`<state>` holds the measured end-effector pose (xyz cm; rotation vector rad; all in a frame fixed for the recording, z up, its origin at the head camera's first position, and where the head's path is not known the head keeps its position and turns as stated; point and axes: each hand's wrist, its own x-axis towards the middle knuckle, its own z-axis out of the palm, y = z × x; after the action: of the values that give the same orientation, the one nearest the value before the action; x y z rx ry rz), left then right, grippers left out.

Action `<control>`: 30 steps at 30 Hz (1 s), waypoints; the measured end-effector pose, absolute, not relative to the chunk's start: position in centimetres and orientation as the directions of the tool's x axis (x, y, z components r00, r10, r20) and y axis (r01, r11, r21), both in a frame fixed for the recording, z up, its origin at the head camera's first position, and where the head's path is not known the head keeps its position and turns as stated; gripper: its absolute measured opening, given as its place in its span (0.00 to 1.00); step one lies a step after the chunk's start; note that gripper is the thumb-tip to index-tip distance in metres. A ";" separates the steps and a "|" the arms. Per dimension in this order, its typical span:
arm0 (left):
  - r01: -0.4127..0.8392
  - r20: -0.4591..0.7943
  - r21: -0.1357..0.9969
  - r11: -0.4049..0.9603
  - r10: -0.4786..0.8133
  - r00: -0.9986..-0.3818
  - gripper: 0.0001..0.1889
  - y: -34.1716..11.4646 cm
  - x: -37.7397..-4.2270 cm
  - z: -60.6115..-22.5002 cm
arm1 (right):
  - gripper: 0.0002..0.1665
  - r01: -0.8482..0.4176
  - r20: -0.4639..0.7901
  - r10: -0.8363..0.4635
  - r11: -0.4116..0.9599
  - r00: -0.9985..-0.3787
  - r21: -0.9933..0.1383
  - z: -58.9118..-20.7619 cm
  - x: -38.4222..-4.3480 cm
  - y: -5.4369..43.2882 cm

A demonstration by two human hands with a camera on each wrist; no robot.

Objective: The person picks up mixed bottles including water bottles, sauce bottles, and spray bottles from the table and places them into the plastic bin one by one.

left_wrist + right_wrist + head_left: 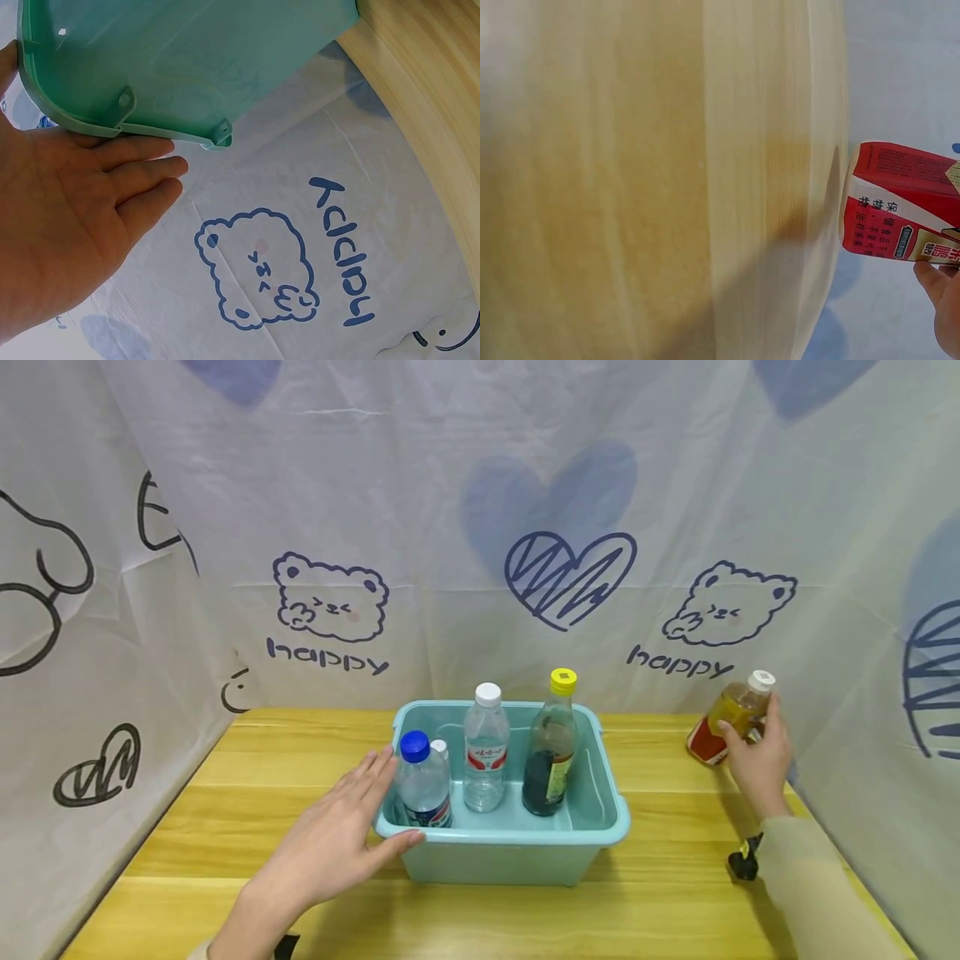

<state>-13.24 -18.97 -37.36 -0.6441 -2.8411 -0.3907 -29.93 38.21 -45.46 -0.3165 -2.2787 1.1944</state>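
A teal plastic tub [517, 860] stands on the wooden table. My left hand [330, 835] lies along its left rim with straight fingers, thumb at the front corner; the left wrist view shows the fingers [142, 176] under the rim's edge. At the far right my right hand [761, 764] grips a bottle of amber drink [731, 714], white-capped, tilted to the right, with a red label [900, 202]. Inside the tub are a blue-capped bottle [423, 785], a white-capped water bottle [486, 752] and a yellow-capped bottle of dark liquid [550, 756].
Beside the blue-capped bottle a small white cap [438, 747] shows, its bottle mostly hidden. The wooden table [660, 877] ends at a printed cloth [450, 527] hanging behind and at both sides.
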 end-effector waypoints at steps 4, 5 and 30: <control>0.443 0.248 0.214 0.871 0.390 -0.887 0.53 -19.0 -13.3 -37.5 | 0.53 -0.046 0.346 0.446 0.557 -0.825 -0.829 -45.4 -29.4 37.8; 0.442 0.247 0.215 0.871 0.389 -0.887 0.53 -19.1 -13.2 -37.5 | 0.53 -0.047 0.345 0.448 0.554 -0.825 -0.831 -45.4 -29.2 37.7; 0.437 0.244 0.220 0.872 0.384 -0.890 0.54 -18.9 -13.3 -37.6 | 0.53 -0.221 0.476 0.474 0.497 -0.741 -0.839 -42.8 -26.9 34.6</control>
<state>-13.35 -18.91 -37.62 -0.6311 -2.8511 -0.4024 -26.85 34.56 -42.82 -0.2071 -2.0472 1.2815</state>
